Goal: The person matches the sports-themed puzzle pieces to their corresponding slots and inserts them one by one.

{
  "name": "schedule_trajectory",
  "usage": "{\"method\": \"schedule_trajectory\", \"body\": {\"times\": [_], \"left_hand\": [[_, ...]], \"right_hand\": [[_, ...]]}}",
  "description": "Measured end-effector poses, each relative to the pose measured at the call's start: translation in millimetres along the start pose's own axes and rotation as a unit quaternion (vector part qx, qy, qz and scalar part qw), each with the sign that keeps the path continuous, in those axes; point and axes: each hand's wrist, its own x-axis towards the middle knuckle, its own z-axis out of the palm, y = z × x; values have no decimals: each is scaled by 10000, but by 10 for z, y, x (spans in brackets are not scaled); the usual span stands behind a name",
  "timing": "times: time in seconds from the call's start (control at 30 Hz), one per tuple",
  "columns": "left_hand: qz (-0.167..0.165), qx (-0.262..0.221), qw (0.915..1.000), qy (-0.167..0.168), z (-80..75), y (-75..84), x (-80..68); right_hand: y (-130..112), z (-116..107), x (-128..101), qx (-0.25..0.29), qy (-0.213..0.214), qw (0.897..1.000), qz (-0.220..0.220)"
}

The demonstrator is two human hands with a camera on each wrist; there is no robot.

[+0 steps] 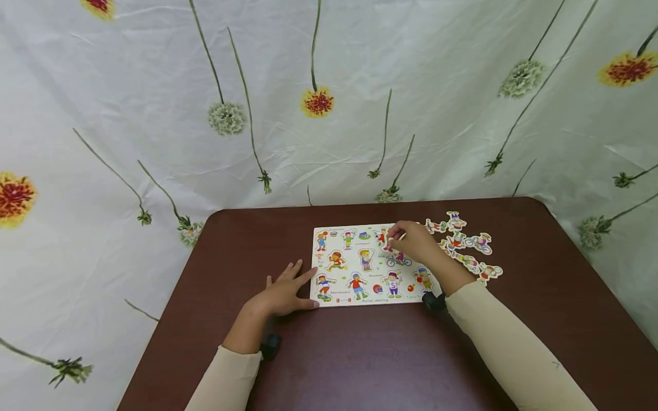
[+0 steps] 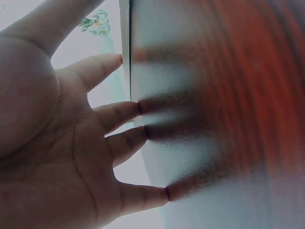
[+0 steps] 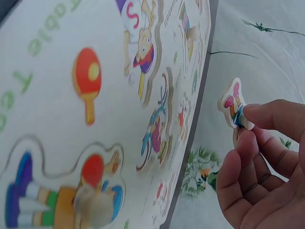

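Right hand [image 1: 411, 242] pinches a small puzzle piece [image 3: 233, 103] in curled fingers [image 3: 267, 117] just above the puzzle board's [image 1: 354, 246] far edge; left hand [image 1: 285, 292], fingers flat, steadies the board's near-left side on the tabletop [image 1: 360, 354].
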Motion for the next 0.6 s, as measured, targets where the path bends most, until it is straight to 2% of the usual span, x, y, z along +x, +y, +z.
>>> {"method": "schedule_trajectory", "body": {"times": [0.33, 0.6], "left_hand": [[8, -11, 10000, 19, 9, -15, 12], [12, -12, 10000, 12, 2, -6, 5]], "right_hand": [[-235, 236, 130, 145, -79, 9998, -121], [-465, 458, 262, -28, -122, 9994, -325]]}}
